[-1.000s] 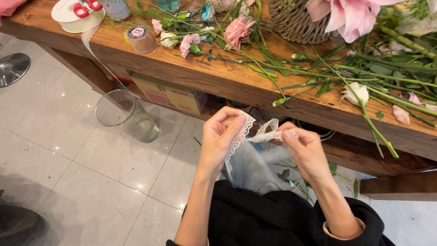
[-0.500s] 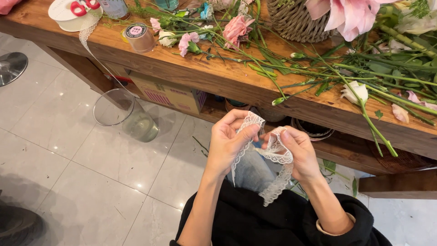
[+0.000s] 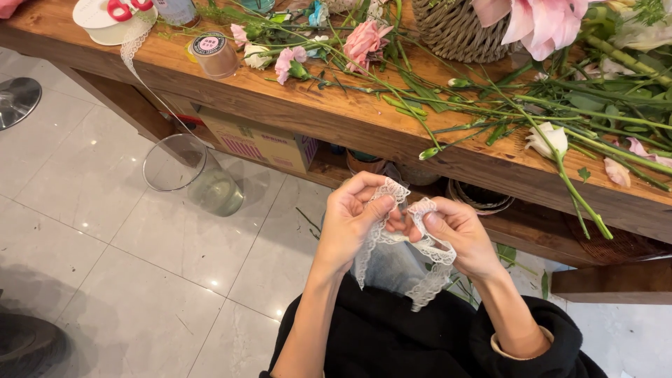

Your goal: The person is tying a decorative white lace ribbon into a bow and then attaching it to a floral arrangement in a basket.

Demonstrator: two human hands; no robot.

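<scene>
Your left hand (image 3: 353, 220) and right hand (image 3: 458, 234) meet over your lap, both pinched shut on a strip of white lace (image 3: 392, 238), thumbs and fingertips pressing folds near its middle while two loose ends hang down toward your black sleeves. The lace sits between the hands, held clear of the bench (image 3: 329, 119) and just below its front edge. By the look of the loops gathered at your fingertips, you are shaping the lace into a bow or knot; the next move would seem to call for keeping the folds pinched while one end is drawn through, without letting the loops slip. Beyond your hands, the wooden bench carries cut stems (image 3: 490, 112), pink carnations (image 3: 367, 42), a white bud (image 3: 549, 140), a wicker basket (image 3: 455, 31), a small lidded tub (image 3: 213, 54) and a lace spool (image 3: 105, 21) with red scissors (image 3: 126, 8) on top, its loose tail trailing over the edge. A glass vase (image 3: 189, 175) stands on the tiled floor to your left, well apart from your hands. Nothing lies between your hands and the lace; stems overhanging the bench edge hang near, above your right hand.
</scene>
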